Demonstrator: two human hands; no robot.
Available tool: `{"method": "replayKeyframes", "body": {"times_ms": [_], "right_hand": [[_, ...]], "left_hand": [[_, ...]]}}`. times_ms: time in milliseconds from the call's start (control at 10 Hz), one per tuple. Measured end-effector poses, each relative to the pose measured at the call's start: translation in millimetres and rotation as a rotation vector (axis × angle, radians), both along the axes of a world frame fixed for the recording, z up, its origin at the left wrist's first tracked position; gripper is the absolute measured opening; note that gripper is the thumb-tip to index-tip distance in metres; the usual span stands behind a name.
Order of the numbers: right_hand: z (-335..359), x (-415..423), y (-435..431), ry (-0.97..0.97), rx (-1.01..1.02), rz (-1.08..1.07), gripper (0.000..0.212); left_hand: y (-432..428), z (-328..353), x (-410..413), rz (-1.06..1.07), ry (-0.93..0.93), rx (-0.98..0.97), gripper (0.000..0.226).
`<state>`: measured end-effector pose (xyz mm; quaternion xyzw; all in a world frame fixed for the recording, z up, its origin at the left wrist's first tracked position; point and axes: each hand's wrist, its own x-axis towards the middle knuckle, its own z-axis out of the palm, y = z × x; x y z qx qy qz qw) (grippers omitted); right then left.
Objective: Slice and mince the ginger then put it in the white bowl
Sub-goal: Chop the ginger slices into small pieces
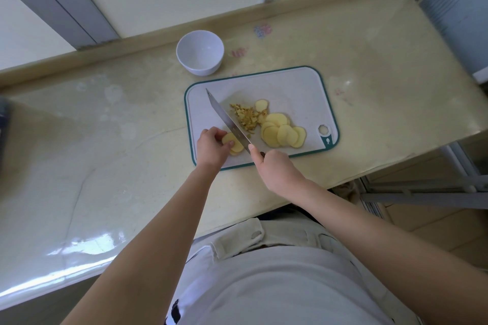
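— Where now, left hand (212, 146) and right hand (274, 166)?
— Left: fingers pinching stacked ginger slices (232, 143) on cutting board (303, 82). Right: curled round cleaver (227, 120) handle.
— Elsewhere?
— Minced ginger (245, 117), loose slices (282, 130) beside blade; white bowl (200, 52) behind board.

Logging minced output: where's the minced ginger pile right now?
In the head view, the minced ginger pile lies on the cutting board, mid-board, just right of the knife blade and left of the uncut ginger slices.
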<state>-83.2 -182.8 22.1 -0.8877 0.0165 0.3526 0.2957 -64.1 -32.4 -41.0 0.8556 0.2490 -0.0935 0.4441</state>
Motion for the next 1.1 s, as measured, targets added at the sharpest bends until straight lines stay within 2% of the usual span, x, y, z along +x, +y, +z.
{"method": "replayKeyframes", "body": {"times_ms": [300,400,500,600,800,1100], "right_hand": [[-6.6,2.4,5.0,0.026,0.022,-0.042,0.064],[-13.5,2.1,9.2,0.026,-0.104,0.08,0.036],[-21.2,2.8,6.2,-0.037,-0.083,0.072,0.03],[-21.9,4.2,3.8,-0.079,-0.04,-0.004,0.055],[-17.7,3.4,1.5,-0.04,0.022,-0.021,0.058],[-9.6,7.4,0.5,-0.042,0.011,-0.047,0.062]], "left_hand": [[1.7,-0.6,0.6,-0.014,0.0,0.004,0.016],[1.3,1.0,0.2,-0.014,-0.002,0.007,0.016],[0.7,2.1,-0.4,-0.011,-0.002,0.004,0.016],[0.1,3.7,-0.4,-0.011,0.0,-0.001,0.015],[-1.7,4.3,-1.9,-0.008,-0.006,0.006,0.017],[-3.6,4.2,-3.0,0.009,-0.014,0.008,0.021]]}}
